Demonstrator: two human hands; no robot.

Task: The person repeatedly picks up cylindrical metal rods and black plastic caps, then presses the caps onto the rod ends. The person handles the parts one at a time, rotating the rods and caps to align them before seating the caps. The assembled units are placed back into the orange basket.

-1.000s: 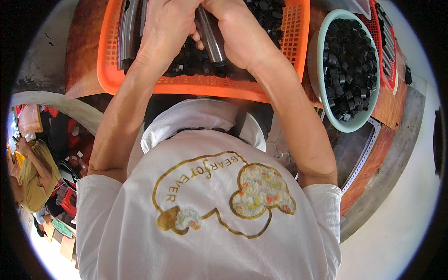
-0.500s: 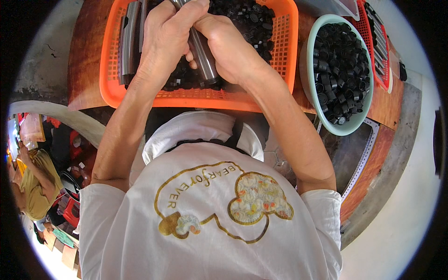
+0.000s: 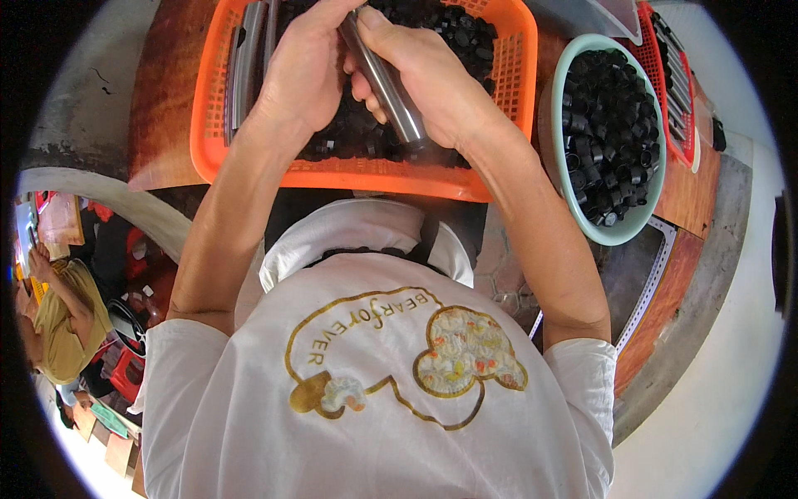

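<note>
A shiny dark grey tube [image 3: 384,83] slants over an orange plastic basket [image 3: 382,185], its lower end toward me. My right hand [image 3: 436,79] is closed around the upper part of the tube, thumb along the top and fingertips curling out beneath. At the tube's far end my left hand [image 3: 303,71] is closed, its thumb and fingers meeting there; the top edge of the picture cuts off part of them. Whether a small part sits between them is hidden. Under the hands lie many small black plastic caps [image 3: 465,33] in the basket.
More tubes [image 3: 247,71] stand along the basket's left side. To the right is a pale green basin [image 3: 661,166] full of black caps, and beyond it a red basket [image 3: 686,125] with tubes. The wooden table [image 3: 158,108] carries these. Another person [image 3: 71,324] sits at far left.
The tube and both hands have shifted slightly right in the picture, along with the whole scene. My hands have drawn a little apart, and my right fingertips show more below the tube.
</note>
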